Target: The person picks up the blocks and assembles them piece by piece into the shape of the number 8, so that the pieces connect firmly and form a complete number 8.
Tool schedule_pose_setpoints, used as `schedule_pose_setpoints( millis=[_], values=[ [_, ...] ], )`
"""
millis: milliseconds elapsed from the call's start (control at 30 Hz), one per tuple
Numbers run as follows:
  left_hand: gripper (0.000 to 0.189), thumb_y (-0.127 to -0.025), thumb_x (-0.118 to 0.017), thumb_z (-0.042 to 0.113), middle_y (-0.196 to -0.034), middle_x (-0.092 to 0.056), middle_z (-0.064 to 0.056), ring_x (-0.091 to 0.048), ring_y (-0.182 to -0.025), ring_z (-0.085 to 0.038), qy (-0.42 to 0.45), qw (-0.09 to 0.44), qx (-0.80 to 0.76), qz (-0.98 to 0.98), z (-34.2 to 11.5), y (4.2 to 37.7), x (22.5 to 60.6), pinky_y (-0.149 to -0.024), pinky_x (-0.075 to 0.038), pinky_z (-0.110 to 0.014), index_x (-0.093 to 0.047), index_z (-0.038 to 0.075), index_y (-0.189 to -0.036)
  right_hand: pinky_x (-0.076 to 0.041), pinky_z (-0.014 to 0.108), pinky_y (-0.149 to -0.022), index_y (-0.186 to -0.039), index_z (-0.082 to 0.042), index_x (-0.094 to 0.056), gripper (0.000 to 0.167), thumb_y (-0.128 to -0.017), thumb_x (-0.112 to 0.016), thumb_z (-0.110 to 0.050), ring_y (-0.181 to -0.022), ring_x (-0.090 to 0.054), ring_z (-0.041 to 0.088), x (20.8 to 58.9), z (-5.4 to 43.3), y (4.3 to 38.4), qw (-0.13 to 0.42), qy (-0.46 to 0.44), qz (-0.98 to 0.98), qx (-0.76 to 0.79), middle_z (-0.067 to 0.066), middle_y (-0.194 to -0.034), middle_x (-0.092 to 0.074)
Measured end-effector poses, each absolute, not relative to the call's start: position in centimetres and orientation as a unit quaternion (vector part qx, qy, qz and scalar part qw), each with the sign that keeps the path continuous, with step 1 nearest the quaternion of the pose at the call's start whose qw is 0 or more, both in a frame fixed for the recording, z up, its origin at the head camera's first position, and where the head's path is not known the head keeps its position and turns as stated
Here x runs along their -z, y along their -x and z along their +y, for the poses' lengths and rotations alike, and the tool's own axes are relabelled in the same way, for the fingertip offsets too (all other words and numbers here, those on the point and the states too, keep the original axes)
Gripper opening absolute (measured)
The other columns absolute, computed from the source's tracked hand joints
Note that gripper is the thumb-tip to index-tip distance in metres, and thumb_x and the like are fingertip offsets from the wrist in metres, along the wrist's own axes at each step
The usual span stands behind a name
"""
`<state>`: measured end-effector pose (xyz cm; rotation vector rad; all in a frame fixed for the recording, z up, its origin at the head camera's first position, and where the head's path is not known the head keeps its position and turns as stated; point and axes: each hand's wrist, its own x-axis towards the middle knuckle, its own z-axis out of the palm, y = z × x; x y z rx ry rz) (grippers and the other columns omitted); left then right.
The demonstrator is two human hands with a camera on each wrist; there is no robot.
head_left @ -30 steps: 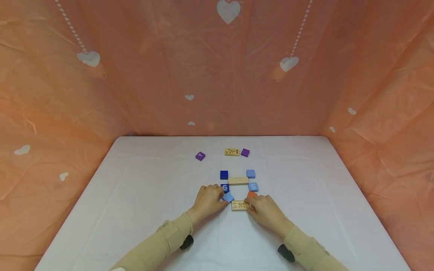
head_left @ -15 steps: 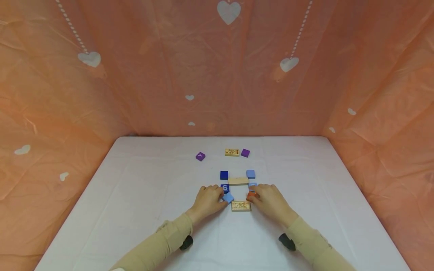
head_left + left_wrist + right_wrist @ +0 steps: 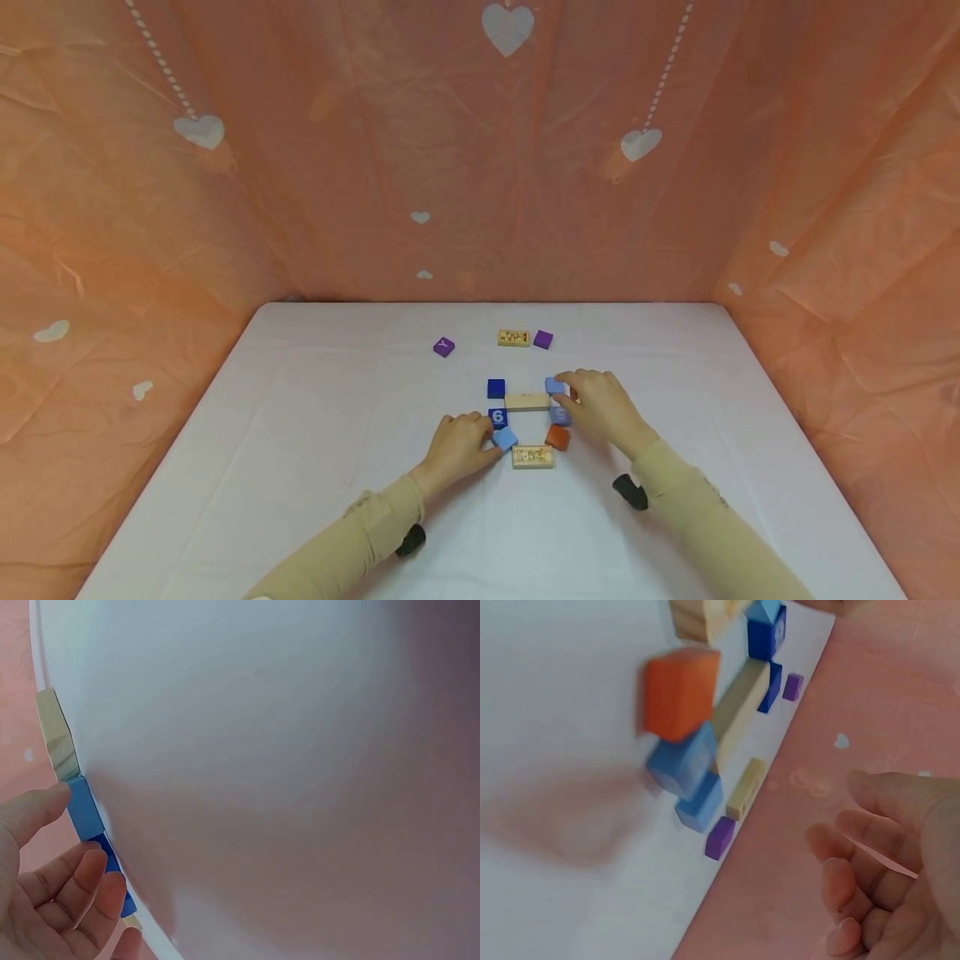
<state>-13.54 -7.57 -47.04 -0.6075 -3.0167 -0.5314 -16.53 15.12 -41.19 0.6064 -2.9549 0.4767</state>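
My left hand [image 3: 459, 444] pinches a light blue block [image 3: 505, 438] between thumb and fingertips; the block stays on the table, turned at an angle. Just beyond it sits a dark blue block marked 6 [image 3: 497, 418]. My right hand [image 3: 603, 408] hovers beside the two light blue blocks on the right, the far one [image 3: 553, 385] and the near one [image 3: 559, 415]. Its thumb and fingers are apart, and in the right wrist view nothing lies between them. An orange block [image 3: 557, 437] lies nearer, by the printed wooden block [image 3: 532, 457].
A plain wooden block [image 3: 527, 402] spans between the blue columns, with another dark blue block [image 3: 496, 388] at its far left. Farther back lie a purple block with a letter [image 3: 444, 347], a printed wooden block [image 3: 513, 337] and a second purple block [image 3: 543, 339].
My right hand has gone from the near printed wooden block to the orange block, then let go and moved farther away, beside the light blue blocks. My left hand has kept its place.
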Motion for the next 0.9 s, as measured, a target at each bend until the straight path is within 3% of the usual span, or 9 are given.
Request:
schedule_pose_setpoints(
  millis=[167,533,900],
  values=[
    [0.03,-0.077,-0.073,0.038,-0.072,-0.058,0.005,-0.048,-0.064,-0.009,0.194,0.009,0.169,-0.966,-7.6,13.5,47.2,-0.069,-0.04,-0.032,-0.067,0.012,-0.088,-0.044,0.035,-0.066,-0.11,-0.004,-0.065,0.03,-0.084,-0.067,-0.021,-0.058,-0.047,0.012,40.5,15.1,18.3,0.049,-0.211,-0.965,-0.147,0.001,-0.068,-0.059],
    [0.031,-0.077,-0.072,0.039,-0.074,-0.059,0.004,-0.048,-0.065,-0.008,0.193,0.007,0.173,-0.966,-7.7,13.5,47.3,-0.063,-0.038,-0.028,-0.066,0.011,-0.088,-0.046,0.034,-0.064,-0.111,-0.001,-0.064,0.031,-0.087,-0.063,-0.02,-0.065,-0.054,0.016,40.6,15.1,22.8,0.006,-0.186,-0.968,-0.171,0.008,-0.075,-0.064],
    [0.03,-0.077,-0.072,0.039,-0.074,-0.058,0.004,-0.046,-0.064,-0.008,0.194,0.007,0.177,-0.965,-7.9,13.5,47.4,-0.061,-0.038,-0.027,-0.065,0.011,-0.085,-0.047,0.045,-0.088,-0.12,0.0,-0.058,0.035,-0.092,-0.055,-0.021,-0.096,-0.062,0.03,42.7,15.3,26.1,-0.061,-0.096,-0.96,-0.256,0.02,-0.108,-0.066]
  ],
)
